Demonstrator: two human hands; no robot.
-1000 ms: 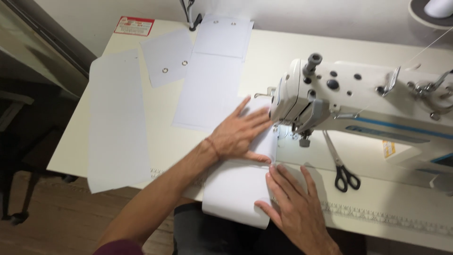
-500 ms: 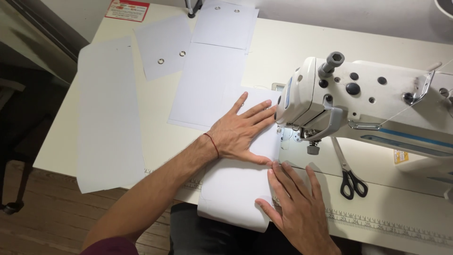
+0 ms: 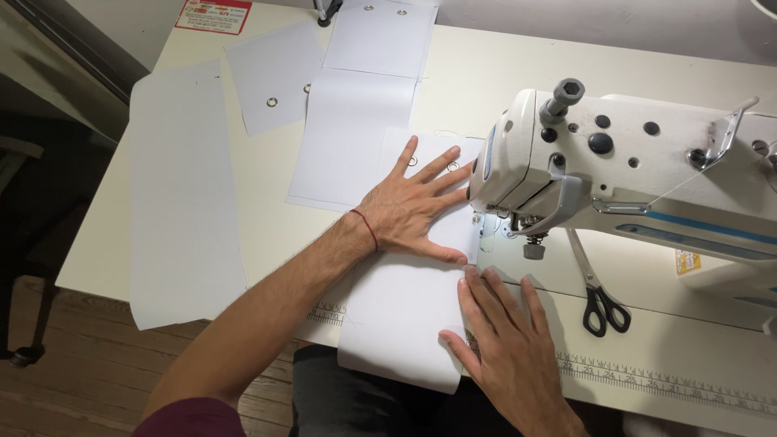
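Two hands press flat on one white fabric panel (image 3: 405, 299), neither grip closed on anything: my left hand (image 3: 409, 212) lies spread wide, my right hand (image 3: 506, 348) with fingers together at the panel's right edge. Just past both sets of fingertips stands one white sewing machine (image 3: 631, 178). One pair of black-handled scissors (image 3: 599, 291) lies right of my right grip. Four more white panels lie beyond and left of my left grip on the surface (image 3: 267, 218).

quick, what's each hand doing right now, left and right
Left hand: open, fingers spread, pressed flat on the white fabric piece.
Right hand: open, flat on the same fabric's edge near the sewing machine needle; grips nothing.
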